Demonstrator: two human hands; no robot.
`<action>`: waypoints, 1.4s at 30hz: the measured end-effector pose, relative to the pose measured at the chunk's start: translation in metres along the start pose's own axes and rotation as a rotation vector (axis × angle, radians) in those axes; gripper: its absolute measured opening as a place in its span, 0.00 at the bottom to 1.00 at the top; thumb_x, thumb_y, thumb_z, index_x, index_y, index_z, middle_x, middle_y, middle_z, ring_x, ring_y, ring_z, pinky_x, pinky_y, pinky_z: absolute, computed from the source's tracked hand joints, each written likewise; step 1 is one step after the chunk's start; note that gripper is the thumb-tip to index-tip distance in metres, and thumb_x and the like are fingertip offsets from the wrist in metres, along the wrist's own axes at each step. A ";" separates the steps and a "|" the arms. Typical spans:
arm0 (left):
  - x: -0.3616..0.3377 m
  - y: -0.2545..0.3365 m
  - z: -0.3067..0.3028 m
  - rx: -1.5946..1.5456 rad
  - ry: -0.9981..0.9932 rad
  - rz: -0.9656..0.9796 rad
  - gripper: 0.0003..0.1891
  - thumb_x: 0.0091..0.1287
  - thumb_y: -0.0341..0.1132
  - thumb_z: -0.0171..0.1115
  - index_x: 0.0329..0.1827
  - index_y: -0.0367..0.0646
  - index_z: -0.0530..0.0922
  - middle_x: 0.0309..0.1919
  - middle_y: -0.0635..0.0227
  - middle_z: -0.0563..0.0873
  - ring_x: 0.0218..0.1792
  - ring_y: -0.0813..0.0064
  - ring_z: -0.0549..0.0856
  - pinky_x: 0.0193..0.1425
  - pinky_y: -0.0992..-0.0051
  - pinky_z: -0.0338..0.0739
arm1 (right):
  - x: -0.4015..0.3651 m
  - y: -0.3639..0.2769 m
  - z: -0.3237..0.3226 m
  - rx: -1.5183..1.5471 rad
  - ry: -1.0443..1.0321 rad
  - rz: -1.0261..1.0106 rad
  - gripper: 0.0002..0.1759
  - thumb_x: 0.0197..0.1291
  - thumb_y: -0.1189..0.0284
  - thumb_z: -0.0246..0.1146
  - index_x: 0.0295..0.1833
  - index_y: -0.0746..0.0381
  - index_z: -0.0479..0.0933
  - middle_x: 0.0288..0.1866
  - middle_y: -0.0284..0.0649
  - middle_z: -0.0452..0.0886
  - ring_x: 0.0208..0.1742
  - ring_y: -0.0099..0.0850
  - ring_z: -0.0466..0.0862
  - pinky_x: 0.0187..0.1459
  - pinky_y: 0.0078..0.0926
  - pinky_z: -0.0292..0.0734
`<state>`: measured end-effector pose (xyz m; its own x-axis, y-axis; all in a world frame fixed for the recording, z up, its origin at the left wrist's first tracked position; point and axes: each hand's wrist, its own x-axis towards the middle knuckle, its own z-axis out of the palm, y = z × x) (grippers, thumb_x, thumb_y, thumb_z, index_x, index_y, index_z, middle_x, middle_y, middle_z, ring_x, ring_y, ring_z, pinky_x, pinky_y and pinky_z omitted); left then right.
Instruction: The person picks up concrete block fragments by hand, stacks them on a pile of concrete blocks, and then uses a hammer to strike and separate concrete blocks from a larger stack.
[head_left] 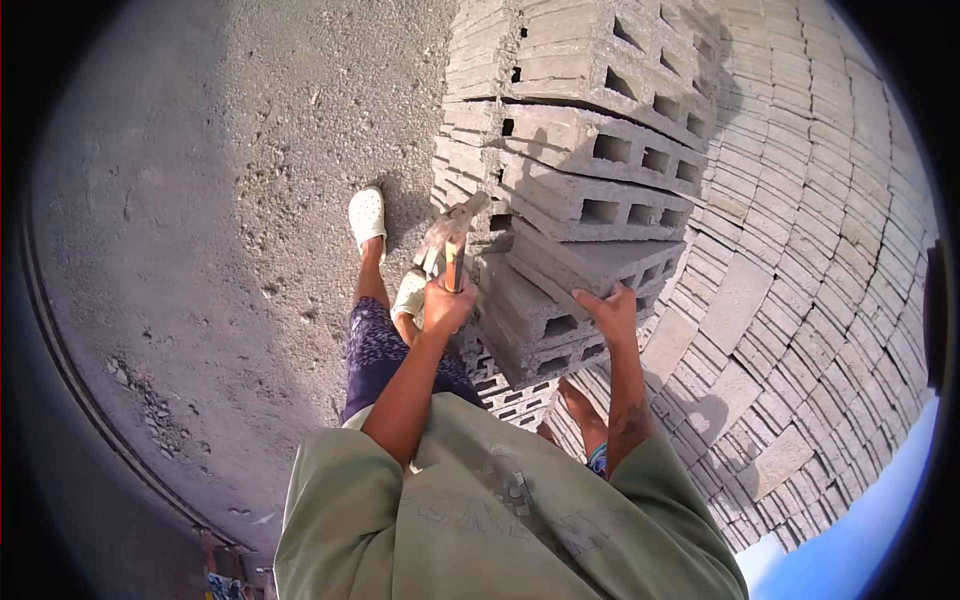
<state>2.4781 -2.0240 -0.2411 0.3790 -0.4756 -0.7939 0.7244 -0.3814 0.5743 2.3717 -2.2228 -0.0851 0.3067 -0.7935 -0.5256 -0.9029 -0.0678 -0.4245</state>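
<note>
My left hand (448, 305) is wrapped round the orange-and-yellow handle of a hammer (454, 262). Its grey, dusty head tilts up towards the right, close beside the stacked blocks, and its outline is slightly blurred. My right hand (608, 312) grips the near end of a grey hollow concrete block (575, 262), thumb on the upper face and fingers over the edge. That block lies at an angle on the stack, with another hollow block (520, 308) against it on the left. The fingertips of my right hand are partly hidden.
More hollow blocks (560, 135) are stacked ahead, some tilted and with gaps. Tightly packed rows of blocks (800, 270) spread across the right. Gravel ground (290, 180) lies left, under a white clog (368, 215). A bare leg (584, 415) shows beneath my right arm.
</note>
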 end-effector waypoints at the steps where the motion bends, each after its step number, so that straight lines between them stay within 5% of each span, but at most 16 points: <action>1: 0.026 -0.025 0.007 0.466 -0.060 -0.024 0.08 0.48 0.30 0.63 0.29 0.36 0.78 0.16 0.62 0.78 0.21 0.71 0.81 0.23 0.71 0.72 | 0.000 0.005 0.000 -0.013 -0.006 0.007 0.23 0.38 0.66 0.72 0.33 0.75 0.76 0.26 0.40 0.80 0.28 0.24 0.75 0.32 0.24 0.73; 3: 0.063 -0.072 -0.008 1.003 -0.294 0.398 0.11 0.46 0.34 0.65 0.27 0.36 0.77 0.17 0.56 0.79 0.22 0.64 0.81 0.25 0.67 0.73 | 0.006 0.016 0.006 -0.127 -0.006 -0.028 0.23 0.39 0.66 0.72 0.35 0.75 0.76 0.28 0.41 0.81 0.29 0.23 0.76 0.32 0.23 0.73; 4: 0.066 -0.056 -0.013 0.996 -0.270 0.400 0.11 0.46 0.34 0.65 0.27 0.36 0.77 0.17 0.56 0.79 0.22 0.64 0.81 0.25 0.67 0.73 | 0.015 0.008 0.008 -0.131 -0.016 -0.050 0.23 0.39 0.66 0.72 0.35 0.75 0.76 0.28 0.41 0.81 0.29 0.23 0.76 0.32 0.23 0.73; 6: 0.023 -0.013 -0.030 0.414 0.132 0.079 0.08 0.46 0.33 0.64 0.24 0.37 0.76 0.15 0.60 0.78 0.19 0.67 0.80 0.25 0.69 0.73 | -0.005 0.001 0.006 -0.031 -0.004 -0.014 0.24 0.38 0.63 0.74 0.29 0.73 0.75 0.26 0.43 0.79 0.28 0.24 0.73 0.33 0.24 0.71; 10: 0.003 0.026 -0.055 0.108 0.155 0.130 0.09 0.47 0.28 0.61 0.17 0.41 0.68 0.13 0.74 0.71 0.17 0.83 0.68 0.22 0.77 0.66 | 0.002 -0.030 -0.011 -0.409 -0.153 0.098 0.28 0.38 0.59 0.75 0.34 0.74 0.77 0.30 0.47 0.82 0.31 0.27 0.78 0.37 0.26 0.74; 13: -0.002 0.065 -0.051 0.118 0.189 0.257 0.13 0.49 0.27 0.61 0.14 0.42 0.65 0.14 0.77 0.68 0.16 0.86 0.66 0.21 0.80 0.64 | 0.022 -0.063 -0.005 -0.300 0.296 -0.203 0.36 0.41 0.51 0.72 0.45 0.74 0.77 0.36 0.57 0.81 0.42 0.43 0.83 0.46 0.33 0.75; 16: -0.015 0.139 -0.047 -0.102 0.057 0.215 0.12 0.51 0.26 0.62 0.16 0.42 0.67 0.14 0.76 0.70 0.15 0.85 0.71 0.20 0.80 0.68 | 0.077 -0.071 0.041 -0.451 0.167 -0.335 0.35 0.41 0.52 0.71 0.42 0.75 0.78 0.35 0.57 0.81 0.40 0.46 0.83 0.45 0.34 0.75; 18: -0.006 0.143 -0.045 -0.188 0.115 0.438 0.11 0.51 0.21 0.62 0.21 0.42 0.68 0.17 0.75 0.71 0.19 0.84 0.73 0.23 0.80 0.71 | 0.091 -0.073 0.058 -0.482 0.098 0.032 0.31 0.40 0.56 0.71 0.38 0.75 0.78 0.30 0.55 0.82 0.33 0.42 0.83 0.40 0.31 0.76; 23: 0.023 0.125 -0.049 -0.278 0.080 0.593 0.12 0.55 0.20 0.61 0.24 0.42 0.66 0.26 0.71 0.73 0.26 0.83 0.75 0.33 0.78 0.76 | 0.073 -0.056 0.032 -0.046 0.105 -0.055 0.21 0.38 0.64 0.72 0.26 0.72 0.74 0.20 0.45 0.79 0.21 0.29 0.76 0.27 0.29 0.72; 26: 0.043 0.085 -0.025 -0.920 -0.108 0.246 0.05 0.53 0.27 0.60 0.25 0.41 0.72 0.21 0.74 0.74 0.23 0.80 0.73 0.32 0.77 0.75 | 0.060 -0.052 0.004 0.141 0.105 -0.044 0.19 0.38 0.67 0.73 0.21 0.69 0.71 0.17 0.38 0.76 0.19 0.23 0.71 0.23 0.26 0.67; 28: 0.056 0.070 -0.007 0.179 -0.041 0.008 0.08 0.50 0.33 0.59 0.26 0.37 0.75 0.23 0.64 0.81 0.25 0.67 0.80 0.35 0.69 0.78 | 0.053 -0.078 -0.003 0.012 0.075 0.072 0.21 0.39 0.66 0.73 0.20 0.66 0.68 0.16 0.31 0.69 0.21 0.19 0.66 0.21 0.23 0.62; 30: 0.084 0.029 0.002 0.596 -0.038 -0.049 0.13 0.47 0.36 0.60 0.28 0.33 0.77 0.27 0.51 0.83 0.31 0.53 0.83 0.39 0.64 0.78 | 0.052 -0.059 0.002 0.044 0.087 -0.020 0.22 0.39 0.65 0.73 0.19 0.65 0.66 0.15 0.29 0.67 0.20 0.19 0.64 0.20 0.24 0.61; 33: 0.078 0.039 -0.013 0.551 0.077 0.042 0.14 0.47 0.34 0.59 0.32 0.31 0.77 0.31 0.44 0.82 0.36 0.47 0.83 0.40 0.61 0.77 | 0.065 -0.063 0.002 -0.052 0.067 -0.044 0.24 0.39 0.62 0.74 0.20 0.67 0.67 0.15 0.30 0.66 0.20 0.19 0.64 0.21 0.24 0.61; 38: 0.044 0.117 -0.052 0.375 0.151 0.229 0.08 0.47 0.33 0.62 0.26 0.38 0.75 0.18 0.60 0.78 0.20 0.71 0.76 0.29 0.70 0.74 | 0.065 -0.090 -0.026 -0.401 -0.141 -0.046 0.27 0.40 0.57 0.73 0.27 0.73 0.75 0.18 0.44 0.76 0.23 0.24 0.75 0.27 0.24 0.69; 40: 0.036 0.141 -0.056 0.292 0.185 0.201 0.08 0.48 0.33 0.62 0.24 0.38 0.74 0.18 0.63 0.78 0.20 0.73 0.76 0.28 0.72 0.73 | 0.077 -0.125 -0.041 -0.104 0.161 -0.051 0.32 0.40 0.51 0.72 0.32 0.75 0.78 0.25 0.55 0.80 0.30 0.34 0.82 0.33 0.27 0.74; 42: 0.037 0.162 -0.054 0.265 0.177 0.220 0.06 0.49 0.31 0.62 0.23 0.39 0.74 0.15 0.69 0.75 0.20 0.80 0.74 0.27 0.74 0.72 | 0.117 -0.141 -0.019 -0.308 0.360 -0.248 0.37 0.37 0.44 0.70 0.30 0.74 0.79 0.27 0.58 0.80 0.35 0.45 0.83 0.38 0.35 0.76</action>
<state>2.6406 -2.0600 -0.1883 0.6195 -0.4332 -0.6546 0.4494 -0.4880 0.7483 2.5296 -2.3169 -0.0727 0.4481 -0.8848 -0.1276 -0.8796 -0.4109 -0.2397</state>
